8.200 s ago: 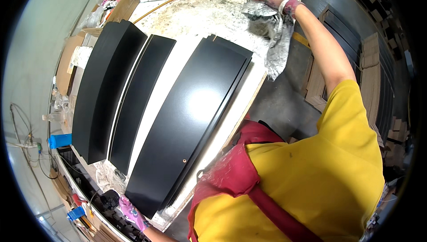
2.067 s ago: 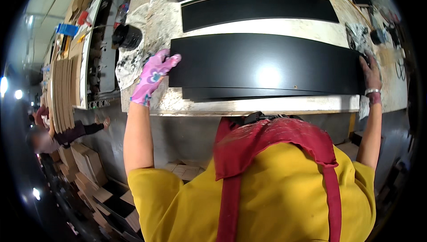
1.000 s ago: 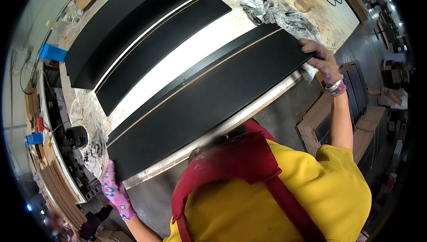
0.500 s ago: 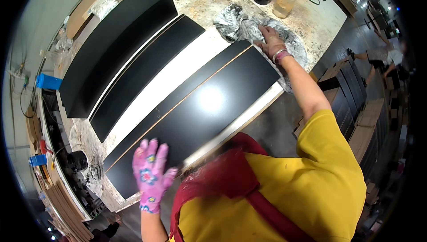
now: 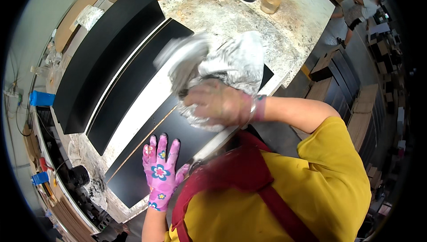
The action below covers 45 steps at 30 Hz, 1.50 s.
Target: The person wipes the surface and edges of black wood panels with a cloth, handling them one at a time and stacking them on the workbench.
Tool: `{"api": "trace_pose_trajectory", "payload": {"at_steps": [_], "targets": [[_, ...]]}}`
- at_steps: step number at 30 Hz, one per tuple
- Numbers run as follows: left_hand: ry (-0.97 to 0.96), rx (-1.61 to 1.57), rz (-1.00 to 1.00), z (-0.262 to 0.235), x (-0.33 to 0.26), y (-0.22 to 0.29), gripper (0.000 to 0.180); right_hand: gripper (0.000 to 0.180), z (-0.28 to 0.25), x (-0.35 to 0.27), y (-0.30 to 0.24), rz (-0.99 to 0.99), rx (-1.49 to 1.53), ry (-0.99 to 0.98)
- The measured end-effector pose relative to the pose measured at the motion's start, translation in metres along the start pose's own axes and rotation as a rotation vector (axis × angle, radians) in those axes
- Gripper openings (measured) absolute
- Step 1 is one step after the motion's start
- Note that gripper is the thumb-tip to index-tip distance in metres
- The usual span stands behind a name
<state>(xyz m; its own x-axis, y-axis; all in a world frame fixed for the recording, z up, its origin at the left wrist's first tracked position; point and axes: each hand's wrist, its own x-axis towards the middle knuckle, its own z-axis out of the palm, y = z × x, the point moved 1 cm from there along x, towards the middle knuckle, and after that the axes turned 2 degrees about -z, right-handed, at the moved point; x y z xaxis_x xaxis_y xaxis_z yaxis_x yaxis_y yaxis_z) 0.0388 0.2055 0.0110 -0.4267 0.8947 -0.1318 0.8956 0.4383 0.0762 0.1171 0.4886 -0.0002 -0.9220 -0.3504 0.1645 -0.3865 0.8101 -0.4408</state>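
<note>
My left grip (image 5: 161,171), in a pink flowered glove, lies palm down on the near panel (image 5: 189,135), fingers apart. My right grip (image 5: 218,102) is clamped on a smudged white rag (image 5: 240,59), blurred over the panel's right part. The panel lies along the near edge of the surface (image 5: 284,33); beyond it sit a narrow strip (image 5: 138,84) and a curved piece (image 5: 106,59), both black.
</note>
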Motion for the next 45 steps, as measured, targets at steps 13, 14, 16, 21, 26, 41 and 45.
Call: {"api": "trace_pose_trajectory", "payload": {"at_steps": [13,14,16,21,26,41,45], "targets": [[0.129,-0.193,0.132,0.022,-0.012,-0.029,0.058,0.058,-0.077,0.001,0.019,0.595,0.308,0.214],[0.179,-0.302,0.172,0.021,-0.011,-0.026,0.056,0.057,-0.059,0.009,0.013,0.470,0.155,0.083],[0.340,-0.458,0.246,0.044,-0.016,-0.024,0.048,0.051,-0.017,-0.002,0.022,0.181,-0.272,0.043],[0.458,-0.462,0.299,0.057,-0.020,-0.024,0.041,0.046,0.027,0.107,-0.033,0.047,-0.134,-0.188],[0.431,-0.640,0.250,0.051,-0.021,-0.025,0.037,0.032,0.135,0.281,-0.160,-0.418,0.112,-0.245],[0.381,-0.728,0.282,0.047,-0.024,-0.031,0.043,0.022,0.163,0.300,-0.168,-0.772,0.185,-0.077],[0.531,-0.570,0.308,0.066,-0.018,-0.025,0.049,0.046,0.105,0.321,-0.017,0.373,0.122,0.161]]}}
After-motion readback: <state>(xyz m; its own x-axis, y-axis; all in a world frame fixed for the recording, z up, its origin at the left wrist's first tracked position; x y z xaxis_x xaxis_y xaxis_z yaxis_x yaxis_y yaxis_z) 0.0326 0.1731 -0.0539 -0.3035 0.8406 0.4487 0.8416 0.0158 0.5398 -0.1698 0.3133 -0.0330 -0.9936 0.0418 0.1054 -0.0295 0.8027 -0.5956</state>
